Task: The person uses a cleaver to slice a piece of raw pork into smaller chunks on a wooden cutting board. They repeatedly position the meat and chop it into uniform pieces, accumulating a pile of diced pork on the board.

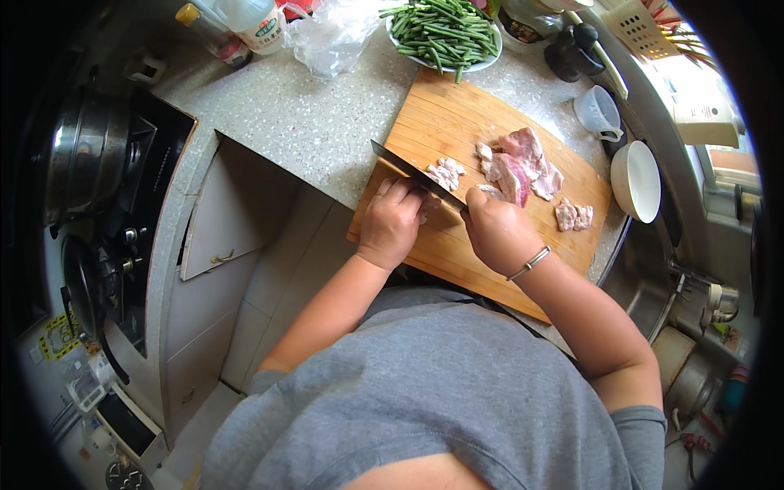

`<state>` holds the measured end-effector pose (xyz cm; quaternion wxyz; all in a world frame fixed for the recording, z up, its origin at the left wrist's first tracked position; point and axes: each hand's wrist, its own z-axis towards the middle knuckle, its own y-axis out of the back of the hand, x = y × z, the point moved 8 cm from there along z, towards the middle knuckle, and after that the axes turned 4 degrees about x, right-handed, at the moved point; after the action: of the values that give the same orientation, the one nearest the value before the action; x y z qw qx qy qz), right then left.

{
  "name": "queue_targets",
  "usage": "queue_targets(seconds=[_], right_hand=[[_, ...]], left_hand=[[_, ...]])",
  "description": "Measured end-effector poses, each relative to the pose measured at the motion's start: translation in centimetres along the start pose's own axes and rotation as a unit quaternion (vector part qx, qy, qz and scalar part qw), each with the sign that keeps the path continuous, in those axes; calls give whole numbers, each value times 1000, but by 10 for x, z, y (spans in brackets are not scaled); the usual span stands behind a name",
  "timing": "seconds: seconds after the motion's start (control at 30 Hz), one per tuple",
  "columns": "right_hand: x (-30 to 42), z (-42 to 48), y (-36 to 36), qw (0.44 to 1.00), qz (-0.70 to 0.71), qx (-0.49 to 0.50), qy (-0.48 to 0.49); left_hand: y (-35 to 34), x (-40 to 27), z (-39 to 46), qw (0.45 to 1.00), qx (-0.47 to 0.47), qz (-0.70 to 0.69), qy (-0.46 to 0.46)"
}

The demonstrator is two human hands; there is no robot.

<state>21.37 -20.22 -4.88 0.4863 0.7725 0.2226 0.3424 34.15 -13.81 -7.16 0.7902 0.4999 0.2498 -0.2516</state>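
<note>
My right hand (503,231) grips the handle of a kitchen knife (409,168), whose dark blade slants up to the left across a wooden cutting board (465,257). Close against the blade, my left hand (393,219) holds down a piece of raw meat (430,209) with curled fingers that partly cover it. Just beyond the blade lies a small heap of cut meat (446,173). Larger slabs of raw pink meat (519,164) rest at the middle right of the board. Two small pale pieces (574,215) sit nearer its right edge.
A plate of cut green beans (447,33) touches the board's far edge. Nearby are a clear plastic bag (334,37), bottles (251,24), a measuring cup (597,111) and a white bowl (636,182). The sink (643,282) is at right, the stove (153,165) at left.
</note>
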Motion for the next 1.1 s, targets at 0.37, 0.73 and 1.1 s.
queue_targets(seconds=[0.37, 0.73, 1.1], right_hand=[[4, 32, -5, 1000, 28, 3, 5], [27, 71, 2, 999, 42, 7, -15], [5, 27, 22, 989, 114, -93, -26]], left_hand=[[-2, 5, 4, 1000, 12, -13, -1], [-6, 1, 1, 999, 14, -27, -17], [4, 1, -6, 998, 15, -53, -22]])
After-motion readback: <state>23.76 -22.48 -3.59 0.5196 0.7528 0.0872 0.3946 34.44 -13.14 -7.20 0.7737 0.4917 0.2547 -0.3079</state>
